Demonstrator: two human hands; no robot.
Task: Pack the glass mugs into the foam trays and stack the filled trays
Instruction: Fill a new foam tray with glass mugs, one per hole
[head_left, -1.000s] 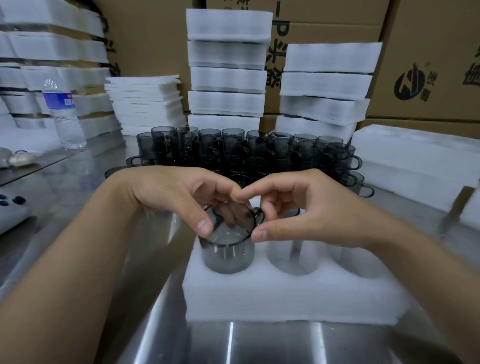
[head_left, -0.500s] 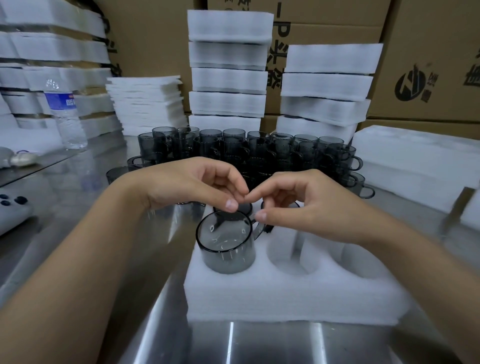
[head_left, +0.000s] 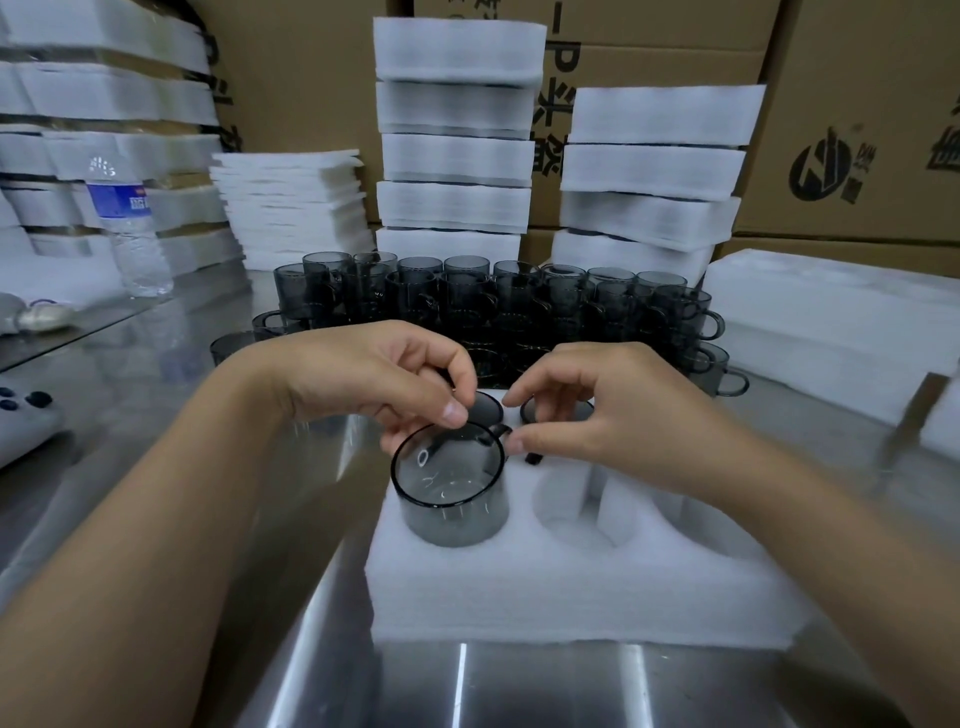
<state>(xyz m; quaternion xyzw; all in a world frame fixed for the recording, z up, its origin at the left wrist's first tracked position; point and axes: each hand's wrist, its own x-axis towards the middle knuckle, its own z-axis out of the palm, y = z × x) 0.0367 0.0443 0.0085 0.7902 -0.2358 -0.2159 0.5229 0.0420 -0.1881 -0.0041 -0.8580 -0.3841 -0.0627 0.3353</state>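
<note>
A white foam tray (head_left: 571, 587) lies on the steel table in front of me. One smoky glass mug (head_left: 451, 499) stands in its front left hole, its rim above the foam. Two more mugs (head_left: 556, 410) sit deep in the rear holes, and the other front holes hold nothing. My left hand (head_left: 374, 374) hovers over the mug's far rim, fingers loosely curled, thumb tip just at the rim. My right hand (head_left: 608, 415) is beside it, with its thumb at the mug's handle and its fingers loosely curled.
Several loose grey mugs (head_left: 493, 306) stand in rows behind the tray. Stacks of foam trays (head_left: 457, 156) rise at the back against cardboard boxes (head_left: 857, 130). A water bottle (head_left: 130, 228) stands far left and a flat foam pile (head_left: 831, 312) lies right.
My left hand's fingers have come out of the mug and risen to its far rim. My right hand has shifted slightly right. The mug stays in its hole.
</note>
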